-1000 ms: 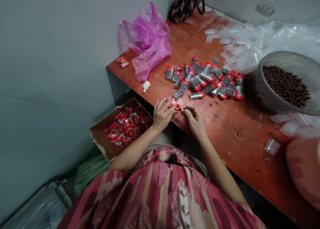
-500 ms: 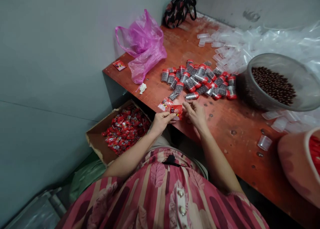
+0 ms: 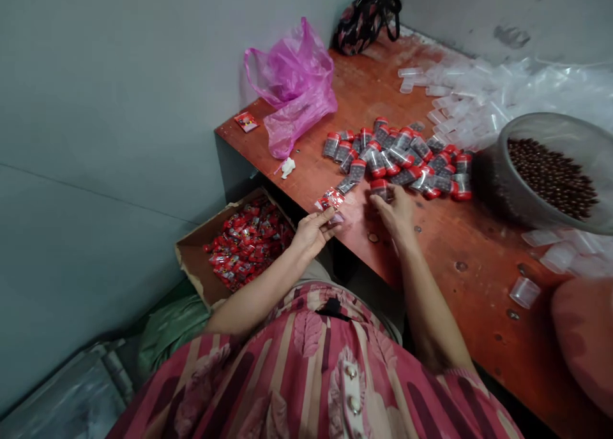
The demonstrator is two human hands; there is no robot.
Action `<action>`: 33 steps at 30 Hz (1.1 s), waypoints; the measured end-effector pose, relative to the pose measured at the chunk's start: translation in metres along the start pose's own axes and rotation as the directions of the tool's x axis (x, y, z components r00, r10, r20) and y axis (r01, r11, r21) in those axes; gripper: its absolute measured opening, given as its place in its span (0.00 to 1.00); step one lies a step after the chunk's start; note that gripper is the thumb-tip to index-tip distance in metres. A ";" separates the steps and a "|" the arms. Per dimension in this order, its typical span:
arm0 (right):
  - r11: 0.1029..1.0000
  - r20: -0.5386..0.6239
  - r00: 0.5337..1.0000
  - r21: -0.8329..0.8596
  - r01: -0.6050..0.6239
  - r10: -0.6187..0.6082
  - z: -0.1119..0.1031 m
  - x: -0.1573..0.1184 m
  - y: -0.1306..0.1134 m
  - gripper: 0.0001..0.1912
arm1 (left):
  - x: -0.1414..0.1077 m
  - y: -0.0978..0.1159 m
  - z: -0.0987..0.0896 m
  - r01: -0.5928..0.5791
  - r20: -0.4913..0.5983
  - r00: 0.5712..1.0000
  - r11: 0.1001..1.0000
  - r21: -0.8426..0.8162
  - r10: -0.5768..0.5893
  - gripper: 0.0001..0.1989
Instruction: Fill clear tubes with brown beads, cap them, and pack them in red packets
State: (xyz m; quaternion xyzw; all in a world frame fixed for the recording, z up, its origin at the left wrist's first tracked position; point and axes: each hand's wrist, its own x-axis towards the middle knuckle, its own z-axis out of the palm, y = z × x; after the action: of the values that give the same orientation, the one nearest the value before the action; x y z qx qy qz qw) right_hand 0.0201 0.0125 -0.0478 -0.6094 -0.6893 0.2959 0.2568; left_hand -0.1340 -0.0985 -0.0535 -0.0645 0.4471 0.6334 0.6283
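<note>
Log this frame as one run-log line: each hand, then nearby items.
left hand: holds red sachets | right hand: holds red-capped plastic jar | nearby: jar pile; cardboard box of sachets

hands [image 3: 311, 233]: 2 | red-capped jars [image 3: 397, 155]: about 40, overlapped | held sachets [image 3: 331, 200]: 1 | bowls [image 3: 498, 177]: 1 | pink bags [image 3: 292, 88]: 1 | cardboard boxes [image 3: 191, 255]: 1

No words, brand or numbers can be read anywhere here. The small red printed packet [image 3: 246, 121] lying apart from the rest carries a pale patch and dark marks, perhaps a logo, but they are too small to make out. The sachet strip [image 3: 331, 199] held up at the front and the red sachets [image 3: 248, 241] heaped in the cardboard box [image 3: 191, 254] show similar blurred print. The clear jars with red caps [image 3: 407, 161] show no legible lettering.
</note>
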 end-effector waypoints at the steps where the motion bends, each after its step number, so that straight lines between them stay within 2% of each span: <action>1: 0.983 0.047 0.999 0.184 -0.019 0.011 -0.001 -0.013 0.002 0.21 | 0.001 0.000 0.001 0.008 -0.003 1.000 0.999 -0.046 -0.008 0.08; 2: 0.937 0.105 0.994 0.344 -0.067 0.032 -0.002 -0.027 0.003 0.20 | 0.003 -0.001 0.001 0.014 -0.002 1.000 0.996 -0.084 -0.014 0.07; 4: 0.834 0.170 0.984 0.535 -0.135 0.051 -0.002 -0.058 -0.001 0.20 | 0.005 -0.004 0.003 0.016 0.010 1.000 0.990 -0.142 -0.015 0.06; 6: 0.767 0.235 0.971 0.614 -0.184 0.044 0.002 -0.085 -0.008 0.21 | 0.007 -0.007 0.005 0.012 0.034 0.999 0.985 -0.174 -0.006 0.06; 9: 0.744 0.263 0.964 0.636 -0.207 0.043 0.012 -0.107 -0.015 0.21 | 0.008 -0.011 0.010 -0.002 0.078 0.997 0.985 -0.171 0.016 0.07; 14: 0.753 0.197 0.979 0.637 -0.166 0.050 0.023 -0.107 -0.013 0.21 | 0.002 -0.017 0.018 -0.054 0.133 0.989 0.996 -0.078 0.064 0.15; 17: 0.741 0.201 0.979 0.652 -0.163 0.038 0.022 -0.104 -0.009 0.19 | -0.002 -0.018 0.021 -0.099 0.173 0.980 0.995 -0.014 0.099 0.18; 20: 0.696 0.246 0.969 0.691 -0.196 0.028 0.020 -0.101 -0.006 0.17 | -0.004 -0.018 0.021 -0.104 0.228 0.970 0.993 0.062 0.087 0.18; 22: 0.674 0.229 0.973 0.714 -0.192 0.035 0.019 -0.100 -0.004 0.16 | -0.003 -0.017 0.021 -0.095 0.265 0.963 0.987 0.128 0.059 0.19; 27: 0.764 0.099 0.995 0.640 -0.080 0.022 0.018 -0.098 -0.003 0.15 | -0.003 -0.016 0.020 -0.099 0.275 0.961 0.972 0.213 0.037 0.18; 29: 0.728 0.160 0.987 0.675 -0.123 0.018 0.019 -0.096 -0.001 0.15 | -0.004 -0.013 0.020 -0.104 0.293 0.956 0.965 0.241 0.030 0.18; 32: 0.599 0.314 0.950 0.759 -0.254 0.005 0.019 -0.093 0.001 0.15 | -0.005 -0.008 0.018 -0.110 0.333 0.943 0.949 0.294 0.006 0.17; 33: 0.590 0.332 0.943 0.762 -0.268 0.001 0.019 -0.092 0.001 0.15 | -0.005 -0.007 0.018 -0.106 0.340 0.940 0.946 0.308 -0.005 0.17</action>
State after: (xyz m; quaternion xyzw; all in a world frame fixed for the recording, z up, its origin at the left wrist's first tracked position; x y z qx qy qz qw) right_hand 0.0189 -0.0804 -0.0615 -0.4294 -0.4657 0.6787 0.3717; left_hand -0.1188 -0.0916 -0.0430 0.1593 0.4320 0.5699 0.6806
